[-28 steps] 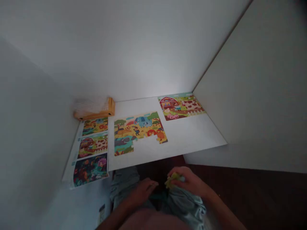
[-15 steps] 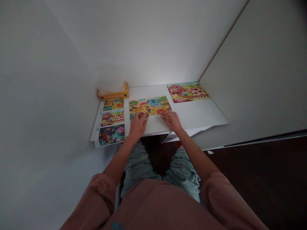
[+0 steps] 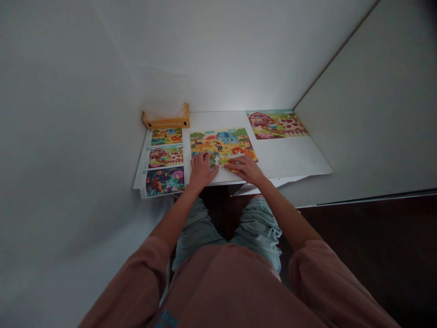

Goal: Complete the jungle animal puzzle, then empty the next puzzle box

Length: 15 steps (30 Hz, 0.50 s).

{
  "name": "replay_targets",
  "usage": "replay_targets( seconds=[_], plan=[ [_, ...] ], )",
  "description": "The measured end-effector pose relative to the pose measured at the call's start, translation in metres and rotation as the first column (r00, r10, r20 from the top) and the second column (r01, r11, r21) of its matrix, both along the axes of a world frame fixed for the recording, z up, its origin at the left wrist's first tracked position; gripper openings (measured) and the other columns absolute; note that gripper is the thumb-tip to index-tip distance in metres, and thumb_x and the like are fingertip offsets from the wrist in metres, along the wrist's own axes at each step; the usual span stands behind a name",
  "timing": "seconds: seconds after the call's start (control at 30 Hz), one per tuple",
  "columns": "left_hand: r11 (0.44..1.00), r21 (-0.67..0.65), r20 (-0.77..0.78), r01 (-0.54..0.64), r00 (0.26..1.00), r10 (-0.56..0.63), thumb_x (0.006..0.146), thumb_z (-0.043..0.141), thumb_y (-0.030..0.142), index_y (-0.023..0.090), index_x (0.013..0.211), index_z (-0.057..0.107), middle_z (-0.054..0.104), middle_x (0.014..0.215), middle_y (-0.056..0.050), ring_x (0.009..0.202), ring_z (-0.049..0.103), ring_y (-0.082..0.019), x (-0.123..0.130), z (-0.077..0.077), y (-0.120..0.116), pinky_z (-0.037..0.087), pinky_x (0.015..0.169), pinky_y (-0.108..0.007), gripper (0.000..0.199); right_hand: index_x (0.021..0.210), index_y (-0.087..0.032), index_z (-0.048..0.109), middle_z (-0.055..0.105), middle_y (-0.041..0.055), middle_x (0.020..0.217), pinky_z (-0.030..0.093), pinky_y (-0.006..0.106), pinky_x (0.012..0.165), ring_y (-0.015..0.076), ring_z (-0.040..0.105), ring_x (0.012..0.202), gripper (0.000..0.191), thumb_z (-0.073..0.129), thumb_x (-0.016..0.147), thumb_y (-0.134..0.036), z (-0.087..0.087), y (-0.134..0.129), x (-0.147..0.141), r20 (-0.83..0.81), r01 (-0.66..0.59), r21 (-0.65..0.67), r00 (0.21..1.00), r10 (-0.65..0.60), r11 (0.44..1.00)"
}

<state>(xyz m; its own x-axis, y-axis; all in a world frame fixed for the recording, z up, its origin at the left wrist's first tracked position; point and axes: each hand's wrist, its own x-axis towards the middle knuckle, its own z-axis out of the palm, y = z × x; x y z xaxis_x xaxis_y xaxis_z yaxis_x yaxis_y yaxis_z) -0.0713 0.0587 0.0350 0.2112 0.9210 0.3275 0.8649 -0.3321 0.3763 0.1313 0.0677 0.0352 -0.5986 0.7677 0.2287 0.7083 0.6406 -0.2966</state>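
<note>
A jigsaw puzzle (image 3: 221, 141) with a blue elephant and a lion lies in front of me on the white table. My left hand (image 3: 202, 169) rests at its lower left corner, fingers spread over the pieces there. Just right of those fingers, a small white gap shows in the bottom row. My right hand (image 3: 248, 169) is at the lower edge, its fingers closed on a yellow-green puzzle piece (image 3: 224, 161) beside the gap. The fingers hide part of that piece and some of the bottom row.
A farm puzzle (image 3: 276, 125) with a barn lies at the back right of the table (image 3: 290, 157). On the left is a sheet with three pictures (image 3: 166, 157). Behind it, an orange box (image 3: 167, 122) holds clear plastic. Walls stand behind and at both sides.
My left hand has spread its fingers onto the lower left corner. My right hand has brought a piece to the bottom row. The view has shifted slightly.
</note>
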Motion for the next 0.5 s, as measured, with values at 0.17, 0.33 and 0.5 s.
replay_targets(
  seconds=[0.17, 0.33, 0.5],
  plan=[
    [0.999, -0.009, 0.081, -0.053, 0.995, 0.053, 0.069, 0.045, 0.03, 0.022, 0.109, 0.032, 0.032, 0.109, -0.006, 0.106, 0.025, -0.021, 0.004, -0.004, 0.004, 0.02, 0.089, -0.036, 0.043, 0.106, -0.034, 0.04, 0.045, -0.0033, 0.104, 0.029, 0.032, 0.084, 0.0143, 0.038, 0.095, 0.031, 0.035, 0.077, -0.023, -0.005, -0.002, 0.005, -0.077, 0.063, 0.036, 0.995, -0.06, 0.997],
    [1.0, -0.01, 0.175, 0.028, 0.984, -0.025, 0.068, 0.048, 0.025, 0.025, 0.102, 0.038, 0.038, 0.101, -0.003, 0.095, 0.039, -0.017, 0.009, -0.003, 0.004, 0.031, 0.084, -0.029, 0.036, 0.106, -0.033, 0.041, 0.045, -0.002, 0.103, 0.03, 0.034, 0.083, 0.0151, 0.038, 0.096, 0.032, 0.035, 0.077, -0.021, -0.01, -0.001, 0.015, -0.188, 0.181, 0.105, 0.969, -0.159, 0.978],
    [0.998, -0.036, 0.172, 0.052, 0.984, -0.045, 0.067, 0.049, 0.025, 0.027, 0.101, 0.039, 0.04, 0.101, -0.001, 0.093, 0.04, -0.015, 0.016, 0.003, -0.001, 0.032, 0.084, -0.027, 0.036, 0.105, -0.034, 0.041, 0.043, -0.002, 0.105, 0.027, 0.039, 0.083, 0.0181, 0.035, 0.099, 0.031, 0.034, 0.078, -0.021, -0.01, 0.002, 0.02, -0.202, 0.284, 0.098, 0.944, -0.26, 0.954]
  ],
)
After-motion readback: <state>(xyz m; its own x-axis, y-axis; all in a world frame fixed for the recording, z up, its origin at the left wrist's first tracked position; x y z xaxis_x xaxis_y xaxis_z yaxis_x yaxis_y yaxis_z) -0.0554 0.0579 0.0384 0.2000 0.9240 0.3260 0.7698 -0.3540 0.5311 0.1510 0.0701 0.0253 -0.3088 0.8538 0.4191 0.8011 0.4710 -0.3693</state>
